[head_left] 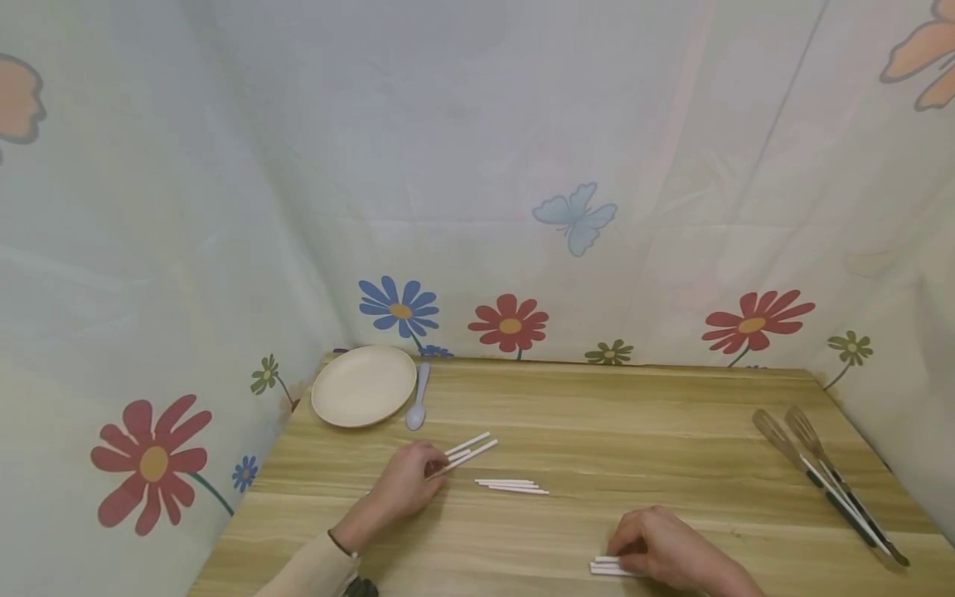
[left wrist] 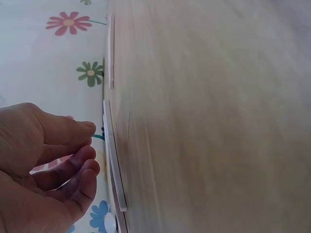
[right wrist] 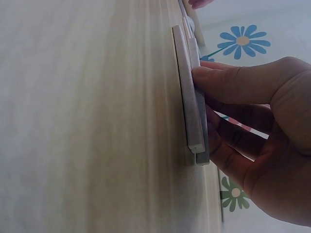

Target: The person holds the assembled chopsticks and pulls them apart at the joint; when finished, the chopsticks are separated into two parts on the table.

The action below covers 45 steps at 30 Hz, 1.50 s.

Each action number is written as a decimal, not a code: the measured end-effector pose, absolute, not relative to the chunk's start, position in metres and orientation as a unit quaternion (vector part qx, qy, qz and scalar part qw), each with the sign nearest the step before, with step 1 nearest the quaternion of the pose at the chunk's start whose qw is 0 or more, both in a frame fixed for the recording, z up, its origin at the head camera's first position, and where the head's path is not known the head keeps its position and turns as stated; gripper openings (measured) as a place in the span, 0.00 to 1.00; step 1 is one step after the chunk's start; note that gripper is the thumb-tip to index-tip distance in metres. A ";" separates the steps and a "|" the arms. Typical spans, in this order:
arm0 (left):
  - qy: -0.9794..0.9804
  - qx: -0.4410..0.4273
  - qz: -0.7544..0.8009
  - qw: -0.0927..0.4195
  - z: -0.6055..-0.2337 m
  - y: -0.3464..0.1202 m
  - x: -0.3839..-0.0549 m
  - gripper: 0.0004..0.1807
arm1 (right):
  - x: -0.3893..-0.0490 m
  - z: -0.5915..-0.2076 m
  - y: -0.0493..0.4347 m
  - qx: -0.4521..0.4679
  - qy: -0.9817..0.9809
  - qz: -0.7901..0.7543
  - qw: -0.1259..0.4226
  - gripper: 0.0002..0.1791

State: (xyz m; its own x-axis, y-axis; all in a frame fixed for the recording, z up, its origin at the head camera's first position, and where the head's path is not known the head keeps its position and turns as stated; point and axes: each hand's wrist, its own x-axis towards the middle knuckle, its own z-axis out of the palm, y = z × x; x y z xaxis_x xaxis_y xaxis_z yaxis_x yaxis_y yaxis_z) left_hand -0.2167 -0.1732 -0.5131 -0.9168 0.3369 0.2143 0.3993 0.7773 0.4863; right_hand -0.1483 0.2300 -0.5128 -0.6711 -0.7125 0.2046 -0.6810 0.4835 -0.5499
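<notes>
White sticks [head_left: 518, 490] are laid in three bunches on the wood-grain counter [head_left: 671, 439]. Clock centred on the middle bunch [head_left: 511, 488], 12 pointing away from the person: one bunch [head_left: 606, 570] is placed at 4 o'clock, another [head_left: 474, 453] at 10, with the plate [head_left: 364, 386] and spoon [head_left: 416, 414] set farther out near that same bearing. For clean handling, each stick is probably best pinched across its long sides near mid-length and kept level, so neighbours aren't dragged or fanned out. Ends at 10 o'clock are staggered and would need to be squared with light fingertip pushes rather than a squeeze. Low contact is advised; sticks this thin could be flicked askew if caught by a knuckle. Right grip [head_left: 660, 543]: closed down to stick thickness at 4 o'clock, thumb laid on one stick, fingers tucked behind; that stick is judged to be pinched, with a second lying alongside. Whether it is lifted off the surface can't be told. Left grip [head_left: 409, 479]: held at 9 o'clock, fingers loosely curled, thumb tip brought close to the fingertips; nothing is seen clamped between them, and the nearest sticks are shown just beyond the tips in the left wrist view.
</notes>
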 end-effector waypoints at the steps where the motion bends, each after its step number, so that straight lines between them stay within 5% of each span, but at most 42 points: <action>1: -0.942 -0.191 -0.271 0.055 -0.513 -0.174 -0.217 0.09 | -0.148 -0.513 0.230 -0.403 0.861 -0.308 0.027 0.10; 25: -0.950 -0.176 -0.245 0.073 -0.515 -0.179 -0.215 0.09 | -0.149 -0.515 0.231 -0.428 0.854 -0.297 -0.003 0.10; 45: -0.962 -0.132 -0.234 0.044 -0.512 -0.182 -0.210 0.11 | -0.148 -0.512 0.231 -0.407 0.863 -0.299 0.024 0.10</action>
State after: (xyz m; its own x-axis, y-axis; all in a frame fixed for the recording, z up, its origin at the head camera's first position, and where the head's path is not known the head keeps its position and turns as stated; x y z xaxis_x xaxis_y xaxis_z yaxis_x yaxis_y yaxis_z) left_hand -0.2097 -0.1821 -0.5116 -0.9614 0.2333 0.1459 0.2742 0.8558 0.4386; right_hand -0.1480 0.2307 -0.5122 -0.6672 -0.7169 0.2019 -0.6884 0.4900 -0.5348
